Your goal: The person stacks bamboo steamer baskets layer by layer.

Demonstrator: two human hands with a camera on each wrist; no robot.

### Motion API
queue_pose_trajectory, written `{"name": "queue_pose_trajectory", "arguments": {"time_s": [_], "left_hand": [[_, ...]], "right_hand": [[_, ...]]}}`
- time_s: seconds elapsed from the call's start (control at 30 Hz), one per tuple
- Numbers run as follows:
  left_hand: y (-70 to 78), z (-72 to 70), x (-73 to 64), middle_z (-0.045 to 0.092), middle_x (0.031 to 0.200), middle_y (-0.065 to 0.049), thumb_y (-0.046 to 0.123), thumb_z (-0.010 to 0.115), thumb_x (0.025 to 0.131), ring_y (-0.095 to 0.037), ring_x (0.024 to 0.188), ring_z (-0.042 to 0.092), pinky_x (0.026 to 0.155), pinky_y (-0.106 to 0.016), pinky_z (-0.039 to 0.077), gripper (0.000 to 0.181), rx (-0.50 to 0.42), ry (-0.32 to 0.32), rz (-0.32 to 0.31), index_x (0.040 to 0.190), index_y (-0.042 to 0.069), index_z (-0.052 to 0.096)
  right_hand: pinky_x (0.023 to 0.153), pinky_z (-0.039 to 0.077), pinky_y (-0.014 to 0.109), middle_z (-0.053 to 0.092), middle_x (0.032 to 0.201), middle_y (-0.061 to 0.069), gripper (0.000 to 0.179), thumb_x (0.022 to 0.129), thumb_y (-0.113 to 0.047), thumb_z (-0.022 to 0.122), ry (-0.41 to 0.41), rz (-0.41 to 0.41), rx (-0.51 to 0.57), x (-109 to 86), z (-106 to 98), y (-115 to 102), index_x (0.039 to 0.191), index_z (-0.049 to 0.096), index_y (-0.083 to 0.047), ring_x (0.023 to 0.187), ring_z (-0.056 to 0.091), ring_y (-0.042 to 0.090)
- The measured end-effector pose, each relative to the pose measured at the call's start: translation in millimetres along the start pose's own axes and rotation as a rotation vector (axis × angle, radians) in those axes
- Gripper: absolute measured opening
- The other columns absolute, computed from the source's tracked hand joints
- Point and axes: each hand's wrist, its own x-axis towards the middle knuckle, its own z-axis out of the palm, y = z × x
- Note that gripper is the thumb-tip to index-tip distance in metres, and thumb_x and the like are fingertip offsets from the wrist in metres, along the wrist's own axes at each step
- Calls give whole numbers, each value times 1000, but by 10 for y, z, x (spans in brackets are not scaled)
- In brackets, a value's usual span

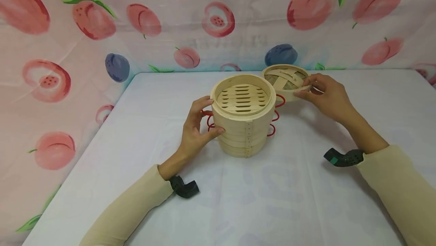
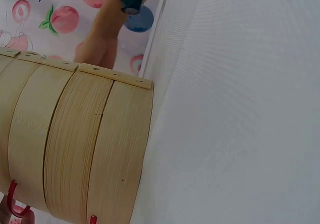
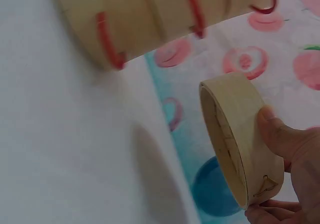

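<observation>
A stack of bamboo steamer baskets (image 1: 238, 132) with red side loops stands upright on the table, its slatted top tier uncovered. My left hand (image 1: 195, 128) grips the stack's left side, thumb on the front wall and fingers by the rim and red loops. Behind the stack and to its right, my right hand (image 1: 323, 94) pinches the woven bamboo steamer lid (image 1: 289, 94) by its near right edge. In the right wrist view the lid (image 3: 245, 134) is held off the table, thumb on its outer band and fingers at its lower edge.
A white cloth covers the table (image 1: 272, 200). Fruit-printed fabric (image 1: 218, 22) hangs along the back and left side, close behind the lid. Dark wrist devices (image 1: 344, 158) sit at both sleeve cuffs.
</observation>
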Motion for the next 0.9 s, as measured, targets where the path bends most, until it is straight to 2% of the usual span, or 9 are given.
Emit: {"name": "queue_pose_trajectory", "arguments": {"time_s": [0.1,0.2,0.47,0.7,0.9], "left_hand": [[-3,1,-3,42,134,-16,40,76,81,-35,126,37,91,-38,43,62,0,1,1,135,32,47],[-5,1,-7,41,135,-15,40,76,81,-35,126,37,90,-38,43,62,1,0,-3,135,32,47],[-17,-5,-18,41,135,-15,40,76,81,-34,127,36,91,-39,43,62,5,-3,-7,135,33,46],[-13,-5,-20,41,136,-14,40,76,81,-34,127,36,91,-39,43,63,9,-4,-6,135,33,46],[-4,-8,-7,41,136,-15,40,76,81,-34,128,36,91,-39,43,63,7,-4,-1,136,32,46]], "right_hand": [[93,47,31,51,116,2,38,84,-37,74,4,24,29,40,-92,-129,104,56,-9,124,50,27],[92,47,29,48,119,3,38,83,-37,75,13,25,49,82,-163,-252,103,57,-10,125,47,33],[76,47,11,44,125,6,38,82,-32,77,18,-12,74,167,-246,-505,103,58,-9,124,49,26],[77,48,14,45,131,5,35,82,-31,77,35,7,137,137,-300,-679,106,58,-13,124,50,21],[79,49,16,47,131,4,33,82,-27,77,38,-25,178,81,-314,-793,106,59,-13,123,51,22]]}}
